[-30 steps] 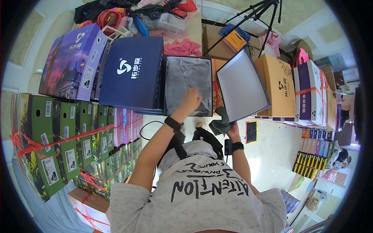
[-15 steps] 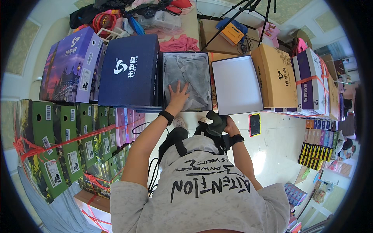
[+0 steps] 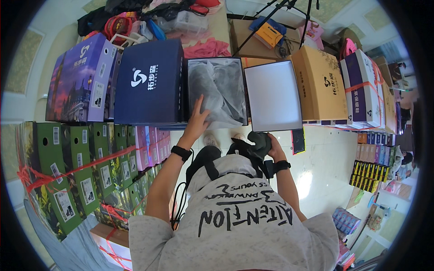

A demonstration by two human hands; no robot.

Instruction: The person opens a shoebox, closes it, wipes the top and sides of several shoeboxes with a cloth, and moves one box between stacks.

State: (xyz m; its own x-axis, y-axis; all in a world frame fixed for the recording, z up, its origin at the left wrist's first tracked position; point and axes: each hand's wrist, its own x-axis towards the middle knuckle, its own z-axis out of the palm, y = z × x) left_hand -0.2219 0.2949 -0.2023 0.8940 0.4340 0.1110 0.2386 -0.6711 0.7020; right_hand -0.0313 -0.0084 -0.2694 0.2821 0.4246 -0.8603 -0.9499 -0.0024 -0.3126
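In front of me stands an open dark blue shoebox (image 3: 247, 92). Thin white tissue paper (image 3: 217, 110) lies in it, and dark shapes show through. My left hand (image 3: 195, 123) is at the box's near left corner, fingers apart, the fingertips over the paper. Lower right, close to my body, my right hand (image 3: 274, 147) is closed around a dark grey-green item (image 3: 259, 143) that looks like a shoe; its far side is hidden. An upturned box lid (image 3: 274, 95) with a white inside lies just right of the open box.
Left of the open box stand a closed dark blue box (image 3: 149, 86) and a purple box (image 3: 74, 81). Tan boxes (image 3: 321, 86) stand at the right. Green boxes tied with red string (image 3: 68, 176) are stacked at my left. A tripod (image 3: 305, 27) stands behind.
My left hand has drawn back toward me from the middle of the paper to the box's near corner. The paper lies differently, with the dark shapes plainer. My right hand still holds the dark item.
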